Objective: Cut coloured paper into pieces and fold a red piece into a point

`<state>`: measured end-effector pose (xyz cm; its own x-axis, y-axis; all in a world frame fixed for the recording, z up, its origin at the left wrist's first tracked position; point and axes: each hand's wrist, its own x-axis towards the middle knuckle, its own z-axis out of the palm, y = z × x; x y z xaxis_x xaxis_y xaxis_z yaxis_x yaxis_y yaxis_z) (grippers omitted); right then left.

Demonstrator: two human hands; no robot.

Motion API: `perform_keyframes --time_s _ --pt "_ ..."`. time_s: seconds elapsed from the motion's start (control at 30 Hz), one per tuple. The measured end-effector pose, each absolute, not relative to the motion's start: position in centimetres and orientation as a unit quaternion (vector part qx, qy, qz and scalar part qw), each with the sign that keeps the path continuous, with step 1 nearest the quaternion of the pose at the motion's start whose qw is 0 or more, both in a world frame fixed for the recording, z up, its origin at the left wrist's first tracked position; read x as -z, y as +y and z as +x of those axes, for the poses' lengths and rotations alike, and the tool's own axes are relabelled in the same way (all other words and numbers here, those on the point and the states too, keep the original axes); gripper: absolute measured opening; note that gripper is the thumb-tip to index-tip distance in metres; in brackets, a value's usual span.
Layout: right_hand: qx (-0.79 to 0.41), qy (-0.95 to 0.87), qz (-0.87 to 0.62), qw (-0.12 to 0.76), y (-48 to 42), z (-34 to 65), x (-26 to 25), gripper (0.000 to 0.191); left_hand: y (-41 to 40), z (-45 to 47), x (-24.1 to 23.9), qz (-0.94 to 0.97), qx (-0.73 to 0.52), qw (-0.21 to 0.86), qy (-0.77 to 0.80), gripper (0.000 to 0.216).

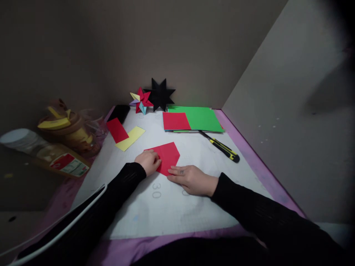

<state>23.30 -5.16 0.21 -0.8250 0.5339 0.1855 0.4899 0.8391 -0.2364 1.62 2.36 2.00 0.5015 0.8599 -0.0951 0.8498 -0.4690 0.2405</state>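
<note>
A sheet of red paper (pixel 168 154) lies flat on the white mat (pixel 130 218), its corners on the right folded so that it comes to a blunt angle. My left hand (pixel 148 162) rests on the paper's left part, fingers curled down and closed against it. At the lower right edge, my right hand (pixel 192 179) lies with its fingers stretched out and their tips touching the paper; its thumb is mostly hidden. A utility knife (pixel 223 148), black and yellow, lies to the right, apart from both hands.
Red (pixel 118 130) and yellow (pixel 131 139) paper strips overlap at left. Behind stand a coloured paper star (pixel 142 100) and a black star (pixel 160 94). A stack of coloured paper (pixel 205 118) lies at the back. A bottle (pixel 59 157) and a cup (pixel 74 129) stand left; a white cable (pixel 69 225) crosses my left sleeve.
</note>
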Motion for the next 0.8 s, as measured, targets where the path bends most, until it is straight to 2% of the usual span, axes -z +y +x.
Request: perform_keyframes --time_s 0.2,0.57,0.8 --pt "-0.083 -0.956 -0.263 0.098 -5.2 23.2 -0.3 0.059 2.2 1.7 -2.0 0.855 -0.022 0.128 0.503 0.027" --pt "-0.064 -0.935 -0.334 0.103 -6.1 22.4 -1.3 0.050 1.3 1.5 -1.9 0.852 -0.044 0.115 0.509 0.024" --pt "-0.060 -0.935 -0.333 0.107 -6.0 22.4 -1.1 0.049 -1.3 2.2 -1.8 0.840 -0.096 0.102 0.525 0.069"
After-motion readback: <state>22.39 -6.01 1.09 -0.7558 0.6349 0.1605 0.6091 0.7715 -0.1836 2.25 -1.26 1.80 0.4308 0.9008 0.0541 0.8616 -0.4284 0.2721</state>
